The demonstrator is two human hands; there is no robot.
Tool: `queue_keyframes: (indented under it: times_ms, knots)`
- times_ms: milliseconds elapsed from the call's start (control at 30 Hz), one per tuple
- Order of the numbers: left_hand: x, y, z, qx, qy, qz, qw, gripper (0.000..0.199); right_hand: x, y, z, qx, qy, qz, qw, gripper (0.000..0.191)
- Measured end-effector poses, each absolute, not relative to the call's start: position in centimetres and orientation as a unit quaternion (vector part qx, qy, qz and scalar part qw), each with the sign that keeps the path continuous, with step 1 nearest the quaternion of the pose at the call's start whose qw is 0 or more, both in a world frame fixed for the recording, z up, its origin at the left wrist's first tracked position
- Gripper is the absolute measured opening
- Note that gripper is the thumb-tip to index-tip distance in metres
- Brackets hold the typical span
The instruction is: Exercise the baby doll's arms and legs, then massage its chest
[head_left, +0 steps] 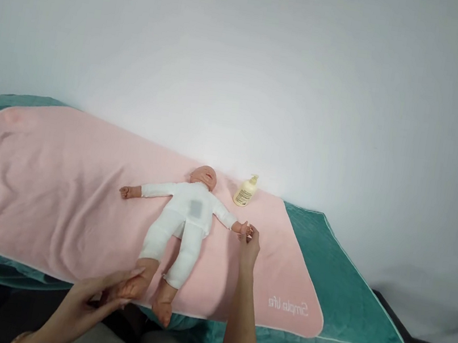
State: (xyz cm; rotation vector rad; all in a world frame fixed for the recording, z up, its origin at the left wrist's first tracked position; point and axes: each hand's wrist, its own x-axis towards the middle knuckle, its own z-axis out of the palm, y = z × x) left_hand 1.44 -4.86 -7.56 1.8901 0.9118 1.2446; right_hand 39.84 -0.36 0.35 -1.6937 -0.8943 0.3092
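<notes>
A baby doll [188, 205] with a white cloth body lies on its back on a pink blanket [92, 191], its head toward the wall and its feet at the near edge. My left hand [96, 295] is closed around the doll's foot on the left side, thumb below and fingers above. With my right hand [250, 243] I pinch the doll's small hand on the right side, its arm stretched out. The doll's other arm lies out to the left, and its other foot hangs at the blanket's edge, both untouched.
A cream pump bottle [245, 191] stands on the blanket near the doll's head. Under the blanket is a green padded cover [326, 266] with a piped edge. A white wall [310, 92] rises right behind. My legs are below the near edge.
</notes>
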Motion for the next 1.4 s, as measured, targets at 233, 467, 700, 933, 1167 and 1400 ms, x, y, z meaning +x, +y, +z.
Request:
queue_keyframes:
  times_ms: [233, 467, 700, 933, 1167, 1400]
  knots:
    - [0.7, -6.0, -12.1, 0.809, 0.28, 0.474, 0.206, 0.044, 40.7, -1.4, -1.3, -0.718, -0.386, 0.14, 0.562, 0.05]
    - [1.4, -7.3, -15.3, 0.756, 0.363, 0.522, 0.155, 0.041, 40.1, -1.6, -1.1, -0.713, -0.381, 0.134, 0.573, 0.048]
    - [2.2, -7.4, -12.8, 0.755, 0.318, 0.558, 0.133, 0.047, 40.0, -0.8, -1.2, -0.711, -0.339, 0.124, 0.603, 0.053]
    - [3.3, -5.7, -9.0, 0.714, 0.326, 0.578, 0.223, 0.032, 35.6, 2.4, 1.3, -0.673, -0.339, 0.088, 0.652, 0.051]
    - [5.6, -1.9, -1.9, 0.593, 0.384, 0.592, 0.388, 0.034, 28.8, 3.5, 2.5, -0.595, -0.581, 0.018, 0.556, 0.032]
    - [8.5, 3.7, 1.2, 0.517, 0.413, 0.581, 0.473, 0.058, 27.0, 3.7, 0.6, -0.594, -0.647, 0.03, 0.478, 0.028]
